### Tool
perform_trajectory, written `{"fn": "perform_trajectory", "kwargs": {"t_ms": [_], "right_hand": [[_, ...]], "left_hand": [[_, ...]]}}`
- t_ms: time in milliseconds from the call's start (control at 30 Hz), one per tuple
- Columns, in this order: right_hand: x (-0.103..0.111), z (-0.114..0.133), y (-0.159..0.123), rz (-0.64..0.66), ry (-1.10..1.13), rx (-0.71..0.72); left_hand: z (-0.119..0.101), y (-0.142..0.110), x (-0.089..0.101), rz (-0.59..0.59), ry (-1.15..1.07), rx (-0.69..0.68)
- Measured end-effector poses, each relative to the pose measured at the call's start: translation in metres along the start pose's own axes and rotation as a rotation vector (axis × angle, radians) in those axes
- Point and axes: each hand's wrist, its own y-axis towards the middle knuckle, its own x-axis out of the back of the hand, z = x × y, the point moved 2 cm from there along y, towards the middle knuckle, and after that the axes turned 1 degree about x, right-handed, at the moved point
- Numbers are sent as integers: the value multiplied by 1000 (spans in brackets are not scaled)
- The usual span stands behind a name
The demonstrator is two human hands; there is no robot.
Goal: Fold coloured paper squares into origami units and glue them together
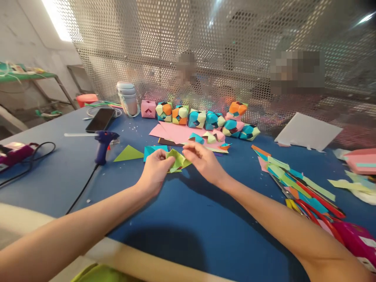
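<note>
Over the blue table, my left hand (156,169) pinches a folded light-green paper piece (176,161) between thumb and fingers. At the piece's right side, my right hand (205,161) has its curled fingertips and thumb on the paper's edge. Just behind the left hand lies a blue folded paper (153,150), partly covered by the hand. A green paper triangle (129,153) rests farther left. Beyond the hands, loose folded units (209,137) in blue, cream and pink sit on pink sheets (173,131).
A glue gun (102,147) with its cord stands left; behind it are a phone (100,120) and a tumbler (128,98). Several paper polyhedra (197,118) line the perforated metal screen (141,43). Paper strips (293,176) and red-handled scissors (315,211) lie right.
</note>
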Motion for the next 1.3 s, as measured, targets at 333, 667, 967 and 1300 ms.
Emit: {"fn": "perform_trajectory", "kwargs": {"t_ms": [333, 667, 967, 1300], "right_hand": [[-16, -10, -13, 77, 20, -133], [-13, -13, -20, 19, 90, -143], [-10, -17, -18, -16, 25, -137], [-10, -19, -21, -51, 51, -84]], "left_hand": [[12, -11, -7, 74, -36, 103], [20, -12, -11, 145, -6, 100], [18, -13, -7, 114, 70, 87], [22, -10, -4, 58, 117, 75]]}}
